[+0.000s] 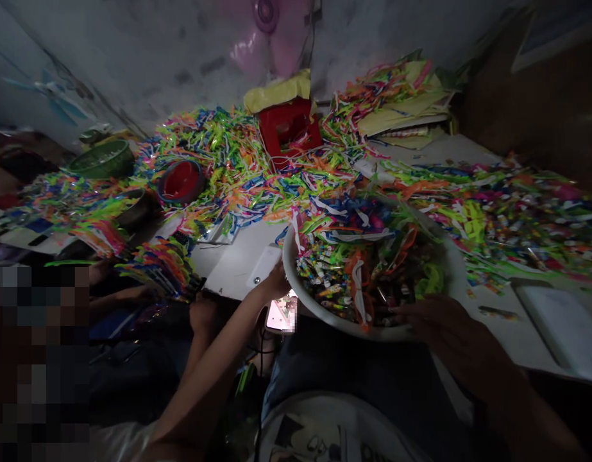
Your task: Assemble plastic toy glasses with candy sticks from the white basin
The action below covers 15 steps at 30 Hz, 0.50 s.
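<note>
Item: white basin (453,260), round and wide, at the front edge of the bench (233,273), partly above the person's legs. Contents: coloured plastic pieces in blue, pink, orange and green, heaped towards the back; small multicoloured pieces at the left; darker, unclear matter at the right. An orange-and-white piece (358,285) lies near the middle, its lower end by the front rim.

Left hand (276,281): at the basin's left side, touching it; fingers largely hidden, so whether it grips cannot be told. Just beside it: a small white case (265,263) on the bench and, lower, a lit phone (279,317).

Right hand (428,314): at the front right rim, fingers extended over the edge towards the contents; in shadow, and whether they hold a piece cannot be told.

Bench, left: green basin (103,162); red bowl (181,181) in a darker rim; fanned bundle of coloured pieces (158,266), with a co-worker's hand (202,311) near it.

Bench, back: large heap of coloured plastic (209,144); red stool (267,131) with yellow cloth (279,93) on top.

Bench, right: spread of mixed pieces (531,212); large white case (555,324).

Wall: pink fan (265,16).
</note>
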{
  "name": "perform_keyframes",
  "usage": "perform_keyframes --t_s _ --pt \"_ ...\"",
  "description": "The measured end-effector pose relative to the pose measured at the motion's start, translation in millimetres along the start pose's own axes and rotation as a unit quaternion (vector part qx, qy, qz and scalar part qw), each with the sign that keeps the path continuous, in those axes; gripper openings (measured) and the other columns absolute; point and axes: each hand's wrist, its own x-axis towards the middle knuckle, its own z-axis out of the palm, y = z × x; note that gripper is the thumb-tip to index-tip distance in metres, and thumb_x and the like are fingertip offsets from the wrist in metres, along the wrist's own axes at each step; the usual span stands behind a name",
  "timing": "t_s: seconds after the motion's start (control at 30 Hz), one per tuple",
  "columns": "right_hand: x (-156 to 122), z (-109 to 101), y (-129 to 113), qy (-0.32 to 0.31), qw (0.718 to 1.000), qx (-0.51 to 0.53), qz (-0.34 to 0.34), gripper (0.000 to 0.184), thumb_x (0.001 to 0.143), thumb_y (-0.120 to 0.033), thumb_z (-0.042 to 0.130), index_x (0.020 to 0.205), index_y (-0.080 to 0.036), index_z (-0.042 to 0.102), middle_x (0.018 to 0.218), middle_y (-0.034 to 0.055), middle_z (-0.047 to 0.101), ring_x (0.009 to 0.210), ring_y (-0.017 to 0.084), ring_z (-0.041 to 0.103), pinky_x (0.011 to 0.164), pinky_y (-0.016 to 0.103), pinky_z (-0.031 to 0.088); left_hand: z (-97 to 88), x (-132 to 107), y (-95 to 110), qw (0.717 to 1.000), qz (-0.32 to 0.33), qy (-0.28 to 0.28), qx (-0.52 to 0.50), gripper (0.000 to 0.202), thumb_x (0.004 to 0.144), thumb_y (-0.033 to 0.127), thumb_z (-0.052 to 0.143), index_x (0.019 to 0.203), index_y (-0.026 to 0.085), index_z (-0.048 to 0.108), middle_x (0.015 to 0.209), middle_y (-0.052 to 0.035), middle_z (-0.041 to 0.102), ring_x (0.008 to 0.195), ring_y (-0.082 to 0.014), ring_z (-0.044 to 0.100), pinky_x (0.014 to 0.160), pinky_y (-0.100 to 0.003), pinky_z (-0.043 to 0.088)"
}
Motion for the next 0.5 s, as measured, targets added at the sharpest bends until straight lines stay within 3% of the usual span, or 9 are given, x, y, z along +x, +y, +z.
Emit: perform_keyframes --t_s 0.2,0.3,0.5 --pt "4 -1 -8 0.014 1.0 -0.001 -0.008 0.022 0.088 -0.041 0.05 0.091 -0.03 0.068 0.088 0.0014 0.071 0.088 0.023 0.064 0.092 0.043 0.047 -15.5 -51 -22 0.999 -0.049 0.011 0.017 0.047 0.087 0.033 0.048 0.13 0.016 0.042 0.128 -0.0156 0.051 0.122 -0.0269 0.046 0.102 -0.046 0.037" --pt "7 -5 -12 0.038 0.999 0.009 -0.024 0.018 0.087 -0.038 0.051 0.093 -0.031 0.068 0.088 0.0018 0.071 0.087 0.023 0.065 0.091 0.042 0.047 -17.8 -77 -25 0.996 -0.075 0.03 0.025 0.063 0.08 0.039 0.058 0.134 0.015 0.035 0.127 -0.0173 0.049 0.12 -0.0283 0.048 0.1 -0.046 0.04" --pt "11 -5 -20 0.071 0.997 0.021 0.005 0.019 0.086 -0.037 0.051 0.092 -0.031 0.067 0.085 0.0021 0.069 0.083 0.024 0.064 0.083 0.044 0.049 12.0 -110 -9 0.989 -0.113 0.034 0.084 0.1 0.061 0.031 0.075 0.143 0.016 0.02 0.138 -0.0191 0.037 0.129 -0.0365 0.035 0.104 -0.05 0.033"
